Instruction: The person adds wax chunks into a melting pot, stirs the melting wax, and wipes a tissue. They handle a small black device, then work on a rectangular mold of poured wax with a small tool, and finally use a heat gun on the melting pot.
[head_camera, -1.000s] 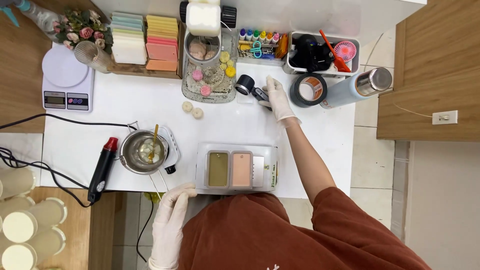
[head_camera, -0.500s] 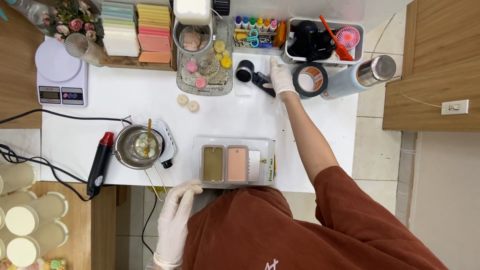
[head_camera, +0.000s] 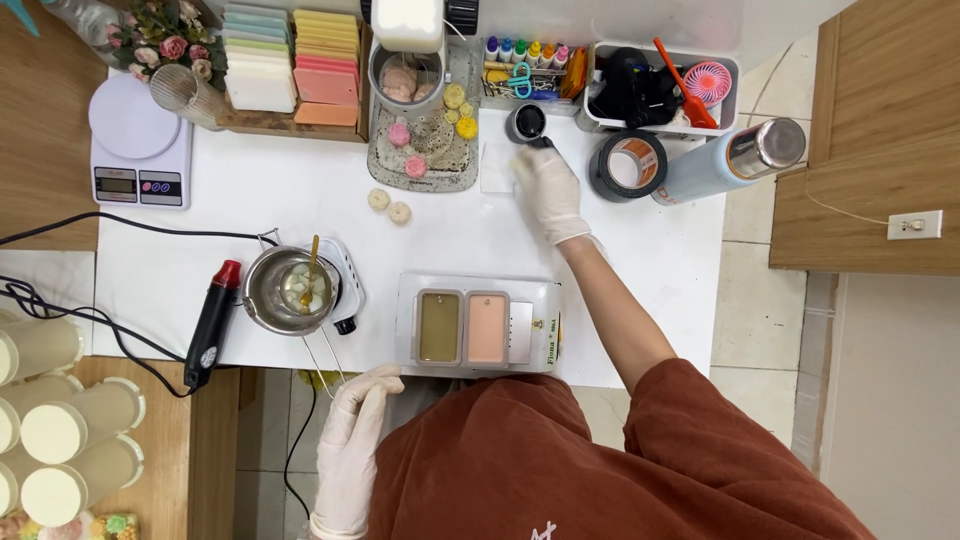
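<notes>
Two white-gloved hands show: the left hand (head_camera: 352, 440) hangs open and empty below the white table's (head_camera: 640, 260) near edge. Past the clear rectangular mould tray (head_camera: 478, 325), the right hand (head_camera: 546, 190) covers something beside the small black cup (head_camera: 526, 122); its grip is hidden.

Small black round cup (head_camera: 526, 122): upright, open mouth facing up, dark inside; stands on the white table just beyond the fingertips of the gloved right hand (head_camera: 547, 192), its near edge hidden under them; contact unclear.
</notes>
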